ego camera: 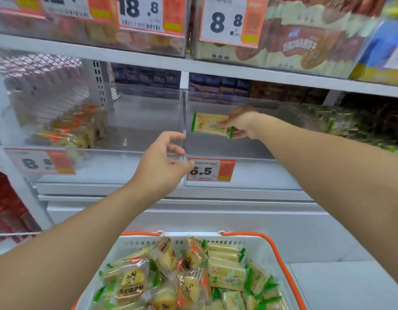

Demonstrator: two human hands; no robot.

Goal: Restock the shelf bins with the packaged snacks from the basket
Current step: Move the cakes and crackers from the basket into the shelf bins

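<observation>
Right grip: right hand (242, 126) pinches a green-edged cracker packet (210, 125) by its right end, thumb in front and fingers behind, holding it roughly level inside the clear bin (229, 151) marked with the 6.5 price tag (210, 170); the packet seems to hang above the bin floor rather than lie on it, though the clear plastic makes that hard to judge.
Left grip: left hand (162, 163) is loosely curled with nothing in it, fingertips at the upright clear divider (184, 115) between the two bins, thumb tip just over the left edge of the 6.5 tag.
Left bin: clear bin (117, 148) beside it holds a few yellow pastry packets (68, 130) heaped in its left part, with an 8.8 price tag (39, 161) on its front.
Basket: white basket with orange handles (276, 251) sits low and near, below both forearms, full of loose snacks: more green-edged cracker packets (226, 276) on the right side, clear-wrapped yellow pastries (131, 280) on the left and middle.
Far right bin: green-wrapped packets (336, 124) piled behind the right forearm, blurred.
Upper shelf: white shelf board (149, 61) carries bins of brown-and-cream biscuit packs (294, 50) with 18.8 (140, 12) and 8.8 (225, 21) tags.
Back row: dark blue boxes (146, 77) stand behind the two clear bins.
</observation>
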